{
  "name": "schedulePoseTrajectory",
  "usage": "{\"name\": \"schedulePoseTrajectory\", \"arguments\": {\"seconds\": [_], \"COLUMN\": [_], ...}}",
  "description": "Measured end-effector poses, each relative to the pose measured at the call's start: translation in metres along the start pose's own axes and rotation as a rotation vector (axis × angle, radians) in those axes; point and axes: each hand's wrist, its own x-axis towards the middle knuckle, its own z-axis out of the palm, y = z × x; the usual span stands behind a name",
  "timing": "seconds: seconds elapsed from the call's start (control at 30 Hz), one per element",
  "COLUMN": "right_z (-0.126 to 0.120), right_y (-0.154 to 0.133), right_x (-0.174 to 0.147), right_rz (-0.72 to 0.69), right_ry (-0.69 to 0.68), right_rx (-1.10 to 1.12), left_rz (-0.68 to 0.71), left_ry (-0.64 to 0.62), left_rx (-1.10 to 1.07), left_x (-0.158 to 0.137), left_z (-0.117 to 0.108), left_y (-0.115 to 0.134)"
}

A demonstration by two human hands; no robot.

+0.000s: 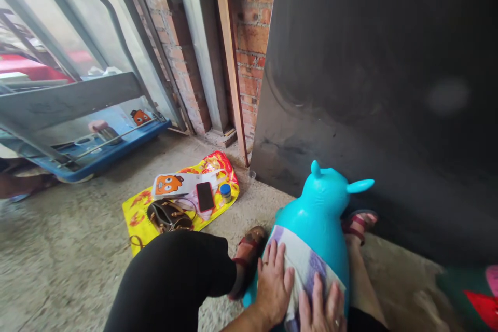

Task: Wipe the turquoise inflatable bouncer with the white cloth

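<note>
A turquoise inflatable animal toy point(324, 210) with two ears stands on the floor between my sandalled feet. A white and purple cloth point(301, 262) lies over its back. My left hand point(272, 282) lies flat on the cloth's left side, fingers spread. My right hand point(322, 308) presses flat on the lower part of the cloth, beside the left hand. Neither hand grips anything.
A yellow and red bag point(138, 212) lies on the concrete floor, bearing a dark handbag point(169, 215), a phone point(204, 196), a small jar point(225, 192) and an orange-printed packet point(171, 184). A blue platform cart point(97, 155) stands at left. A dark metal sheet point(381, 88) leans against the brick wall.
</note>
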Motion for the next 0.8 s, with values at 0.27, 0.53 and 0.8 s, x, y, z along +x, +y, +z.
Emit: {"name": "schedulePoseTrajectory", "arguments": {"seconds": [0.27,0.53,0.8], "right_z": [0.013,0.01,0.025], "right_y": [0.021,0.011,-0.006], "right_x": [0.132,0.083,-0.036], "right_rz": [-0.022,0.023,0.249], "right_ry": [-0.234,-0.145,-0.04], "right_rx": [0.128,0.098,0.098], "left_rz": [0.108,0.103,0.195], "left_ry": [-0.034,-0.01,0.121], "left_rx": [-0.012,0.031,0.204], "left_x": [0.056,0.044,0.001], "left_z": [-0.023,-0.02,0.012], "left_y": [0.027,0.019,-0.017]}}
